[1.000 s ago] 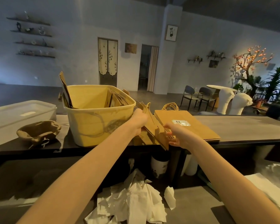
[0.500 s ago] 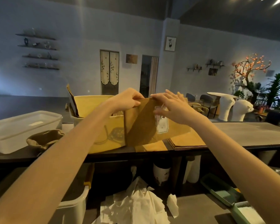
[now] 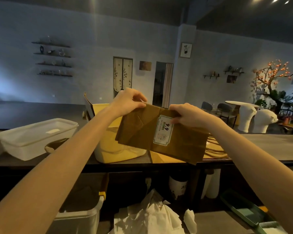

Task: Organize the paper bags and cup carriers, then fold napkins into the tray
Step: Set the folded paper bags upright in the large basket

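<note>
**Flat paper bag held up by its top edge, over the counter**

You have a flat brown kraft paper bag with a white price label (image 3: 161,135) lifted off the dark counter top (image 3: 269,147), held in the air between the yellow plastic tub (image 3: 108,146) on the left and the stack of flat brown paper bags (image 3: 166,158) lying on the counter to the right. It hangs tilted, its right end lower.

Your left hand (image 3: 128,103) pinches the bag's top left corner, thumb and fingers pressed together on the paper. Your right hand (image 3: 186,114) pinches the top edge just beside the label, fingers curled over the rim.

Expect the bag to be very light and thin, stiff enough along its creases to hold flat but quick to bend or crumple if you squeeze mid-panel. The paper is dry and not slippery, so a gentle pinch should do. Keep your hold on the top edge and corners, where the folded layers look thickest, and stay clear of the label. The folded flap on the left face could spring open; support it if you turn the bag. The twisted handles on the stack look likely to snag, so lay this one down flat rather than sliding it across.

Near you, below the counter, crumpled white napkins (image 3: 152,218) wait untouched.
</note>
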A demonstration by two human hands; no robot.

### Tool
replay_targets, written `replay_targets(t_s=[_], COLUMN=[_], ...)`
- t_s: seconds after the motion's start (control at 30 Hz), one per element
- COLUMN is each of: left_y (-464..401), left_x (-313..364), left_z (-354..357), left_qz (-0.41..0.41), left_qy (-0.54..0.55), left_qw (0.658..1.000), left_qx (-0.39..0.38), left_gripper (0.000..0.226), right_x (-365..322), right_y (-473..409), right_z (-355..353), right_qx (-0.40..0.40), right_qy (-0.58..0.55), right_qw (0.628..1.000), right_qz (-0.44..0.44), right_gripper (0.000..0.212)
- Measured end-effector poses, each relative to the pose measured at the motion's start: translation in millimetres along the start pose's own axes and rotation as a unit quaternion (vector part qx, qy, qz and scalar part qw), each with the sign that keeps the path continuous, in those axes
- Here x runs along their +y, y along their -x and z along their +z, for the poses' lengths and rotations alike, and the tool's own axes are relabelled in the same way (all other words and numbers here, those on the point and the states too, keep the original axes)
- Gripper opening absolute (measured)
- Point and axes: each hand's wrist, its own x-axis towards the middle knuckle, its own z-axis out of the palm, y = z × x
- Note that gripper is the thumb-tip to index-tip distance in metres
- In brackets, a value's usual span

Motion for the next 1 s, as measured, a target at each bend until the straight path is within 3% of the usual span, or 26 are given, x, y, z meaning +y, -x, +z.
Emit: replay_targets(t_s=[0.17,0.27,0.4,0.5,0.7,0.83,1.0], left_y=[-0.1,1.6,3.4,3.0,-1.9,-6.7,-6.7], left_x=[-16.4,-28.7,-40.5,-49.5,-72.0,-73.1,-76.6], left_z=[-2.4,-0.9,2.1,8.0,19.8,20.4,19.8], left_qz=[0.024,0.045,0.042,0.010,-0.088,-0.109,-0.129], left_qy=[-0.032,0.002,0.039,0.061,0.094,0.158,0.215], left_qw=[0.979,0.965,0.963,0.968,0.958,0.958,0.948], left_qx=[0.198,0.257,0.263,0.245,0.255,0.213,0.197], left_gripper=[0.028,0.021,0.018,0.017,0.015,0.012,0.014], right_x=[-5.2,-9.3,-13.4,-18.7,-32.4,-36.8,-50.6], right_y=[-19.7,-34.6,-63.8,-92.5,-140.0,-158.0,-161.3], right_z=[4.7,7.4,13.6,24.1,49.6,65.8,82.2], right_qx=[0.019,0.041,0.078,0.121,0.205,0.254,0.213], right_qy=[-0.148,-0.278,-0.406,-0.426,-0.463,-0.366,-0.091], right_qw=[0.988,0.956,0.896,0.874,0.833,0.867,0.962], right_qz=[0.039,0.088,0.163,0.203,0.224,0.225,0.145], right_gripper=[0.018,0.021,0.028,0.042,0.038,0.039,0.025])
